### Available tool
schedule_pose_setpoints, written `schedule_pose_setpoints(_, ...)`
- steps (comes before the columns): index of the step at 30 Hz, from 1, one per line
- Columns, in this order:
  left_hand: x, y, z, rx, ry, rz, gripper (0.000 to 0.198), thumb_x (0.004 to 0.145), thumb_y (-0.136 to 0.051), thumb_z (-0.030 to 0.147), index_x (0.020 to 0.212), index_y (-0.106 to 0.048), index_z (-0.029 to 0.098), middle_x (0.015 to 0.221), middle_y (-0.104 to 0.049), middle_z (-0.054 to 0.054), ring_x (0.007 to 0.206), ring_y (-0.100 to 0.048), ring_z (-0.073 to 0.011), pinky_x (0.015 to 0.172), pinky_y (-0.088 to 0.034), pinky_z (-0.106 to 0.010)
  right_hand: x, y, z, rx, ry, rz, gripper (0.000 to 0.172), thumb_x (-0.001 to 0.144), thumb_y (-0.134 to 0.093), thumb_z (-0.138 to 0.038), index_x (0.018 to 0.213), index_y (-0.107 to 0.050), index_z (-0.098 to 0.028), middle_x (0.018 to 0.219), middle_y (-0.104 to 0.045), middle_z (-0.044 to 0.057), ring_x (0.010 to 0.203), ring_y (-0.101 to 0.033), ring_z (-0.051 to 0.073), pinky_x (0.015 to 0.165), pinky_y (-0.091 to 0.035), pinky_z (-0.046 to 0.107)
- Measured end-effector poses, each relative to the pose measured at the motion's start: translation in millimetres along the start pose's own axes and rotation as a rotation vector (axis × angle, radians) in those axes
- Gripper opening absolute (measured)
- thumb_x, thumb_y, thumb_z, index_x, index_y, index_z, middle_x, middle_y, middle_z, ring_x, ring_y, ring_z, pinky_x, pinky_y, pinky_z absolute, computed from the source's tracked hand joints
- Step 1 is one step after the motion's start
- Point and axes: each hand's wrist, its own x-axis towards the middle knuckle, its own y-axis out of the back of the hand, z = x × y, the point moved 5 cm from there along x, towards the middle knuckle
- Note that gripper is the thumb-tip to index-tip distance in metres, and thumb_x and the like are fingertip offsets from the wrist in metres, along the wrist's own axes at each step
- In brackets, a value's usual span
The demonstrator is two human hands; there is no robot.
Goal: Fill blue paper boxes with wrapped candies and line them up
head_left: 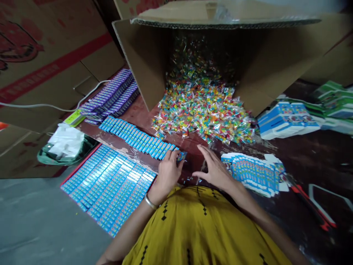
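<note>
My left hand (168,173) is closed on a small blue candy box (181,156) at the near end of a row of like boxes (138,138) on the dark red table. To its right my right hand (213,165) is held with thumb and fingers apart, nothing between them. Beside the right hand lies a fanned pile of flat blue cartons (252,173). Just beyond both hands, small clear packets of colourful candy (204,114) spill out of a big cardboard box (151,62) lying on its side.
A tray of blue boxes (110,184) sits at the left. Behind it are a green bag with white paper (66,141) and purple boxes (110,94). On the right are blue-white carton stacks (288,119), green cartons (335,99) and a red-black tool (311,204).
</note>
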Motion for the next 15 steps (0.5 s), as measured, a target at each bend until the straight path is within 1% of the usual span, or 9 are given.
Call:
schedule_pose_setpoints(2, 2.5, 3.4, -3.2, 0.161, -0.022, 0.02, 0.034, 0.088, -0.058, 0.027, 0.121, -0.056, 0.024, 0.105, -0.059, -0.008, 0.088, -0.061, -0.0227, 0.073, -0.047, -0.03, 0.8, 15.2, 9.9, -0.04, -0.046, 0.085, 0.078, 0.082, -0.068, -0.036, 0.149, -0.028, -0.029, 0.149, -0.041, 0.009, 0.136, -0.04, 0.029, 0.112, -0.036, 0.048)
schedule_pose_setpoints(5, 5.2, 7.7, -1.8, 0.279, -0.052, 0.055, 0.04, 0.089, -0.057, 0.03, 0.129, -0.05, 0.022, 0.107, -0.058, -0.01, 0.1, -0.057, -0.0271, 0.078, -0.048, -0.033, -3.2, 45.5, 34.5, -0.137, -0.137, 0.215, 0.048, 0.089, -0.059, -0.032, 0.135, -0.049, -0.025, 0.134, -0.055, 0.01, 0.124, -0.051, 0.029, 0.105, -0.041, 0.046)
schedule_pose_setpoints(7, 5.4, 9.0, 3.3, 0.285, -0.07, 0.074, 0.045, 0.088, -0.059, 0.035, 0.13, -0.048, 0.023, 0.11, -0.056, -0.011, 0.107, -0.053, -0.0293, 0.081, -0.047, -0.035, -9.9, 63.4, 55.3, -0.219, -0.209, 0.243, 0.028, 0.092, -0.053, -0.031, 0.117, -0.062, -0.022, 0.116, -0.065, 0.009, 0.109, -0.06, 0.028, 0.095, -0.047, 0.043)
schedule_pose_setpoints(8, 5.0, 7.5, 7.6, 0.264, -0.089, 0.067, 0.046, 0.087, -0.061, 0.037, 0.129, -0.048, 0.023, 0.111, -0.055, -0.011, 0.108, -0.052, -0.0296, 0.082, -0.047, -0.035, -13.8, 70.1, 65.6, -0.267, -0.242, 0.234, 0.022, 0.093, -0.051, -0.03, 0.108, -0.065, -0.022, 0.106, -0.067, 0.009, 0.101, -0.062, 0.027, 0.089, -0.048, 0.041)
schedule_pose_setpoints(9, 4.3, 3.7, 13.6, 0.226, -0.125, 0.041, 0.046, 0.085, -0.063, 0.039, 0.126, -0.049, 0.023, 0.111, -0.055, -0.011, 0.108, -0.052, -0.0293, 0.083, -0.047, -0.036, -17.8, 74.8, 75.3, -0.319, -0.269, 0.211, 0.021, 0.094, -0.049, -0.029, 0.1, -0.067, -0.022, 0.099, -0.068, 0.008, 0.095, -0.063, 0.026, 0.084, -0.048, 0.04)
schedule_pose_setpoints(11, 1.2, -12.0, 31.0, 0.124, -0.246, -0.07, 0.043, 0.083, -0.065, 0.043, 0.119, -0.051, 0.023, 0.11, -0.055, -0.009, 0.106, -0.053, -0.0277, 0.085, -0.046, -0.036, -24.5, 77.6, 90.6, -0.418, -0.29, 0.138, 0.023, 0.094, -0.047, -0.027, 0.091, -0.07, -0.022, 0.09, -0.068, 0.007, 0.089, -0.062, 0.026, 0.081, -0.047, 0.039)
schedule_pose_setpoints(13, -4.2, -36.7, 53.3, 0.036, -0.388, -0.225, 0.043, 0.081, -0.065, 0.051, 0.11, -0.052, 0.022, 0.107, -0.056, -0.009, 0.103, -0.054, -0.0269, 0.084, -0.047, -0.036, -28.3, 74.2, 98.9, -0.49, -0.272, 0.074, 0.023, 0.093, -0.05, -0.027, 0.09, -0.072, -0.023, 0.089, -0.067, 0.008, 0.09, -0.06, 0.026, 0.084, -0.045, 0.039)
schedule_pose_setpoints(15, -9.9, -65.2, 75.0, 0.005, -0.499, -0.354, 0.051, 0.077, -0.064, 0.061, 0.105, -0.053, 0.02, 0.104, -0.057, -0.01, 0.1, -0.054, -0.0281, 0.079, -0.048, -0.037, -29.5, 68.5, 100.1, -0.519, -0.239, 0.044, 0.021, 0.091, -0.053, -0.029, 0.093, -0.074, -0.023, 0.092, -0.067, 0.009, 0.093, -0.058, 0.026, 0.086, -0.045, 0.04)
